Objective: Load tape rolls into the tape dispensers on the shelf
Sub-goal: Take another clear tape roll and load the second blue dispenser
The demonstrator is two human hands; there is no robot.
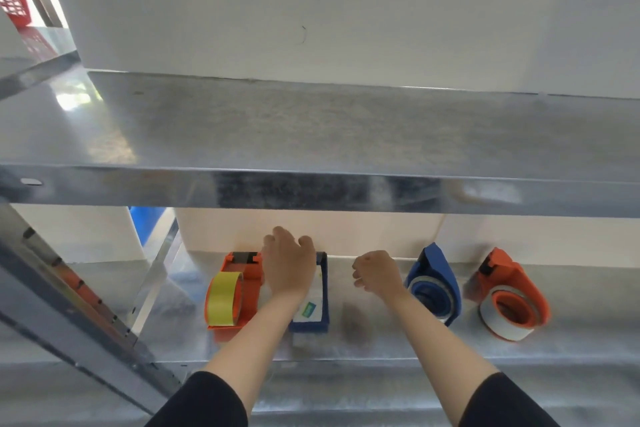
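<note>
— Since 4 dispensers sit on this shelf (381, 347), why is the left hand (289, 265) there?

— It lies spread over the blue dispenser (317, 305), likely steadying it; whether the fingers clasp it, I cannot tell. Just left of that hand stands the orange dispenser (239, 291), its yellow tape roll (223, 300) loaded.

— And the right hand (377, 274)?

— Loosely curled, seemingly holding nothing, between that blue one and the 2 loaded dispensers (437, 282) beyond.

Left hand (288, 262) hides blue dispenser's (320, 291) front.
</note>
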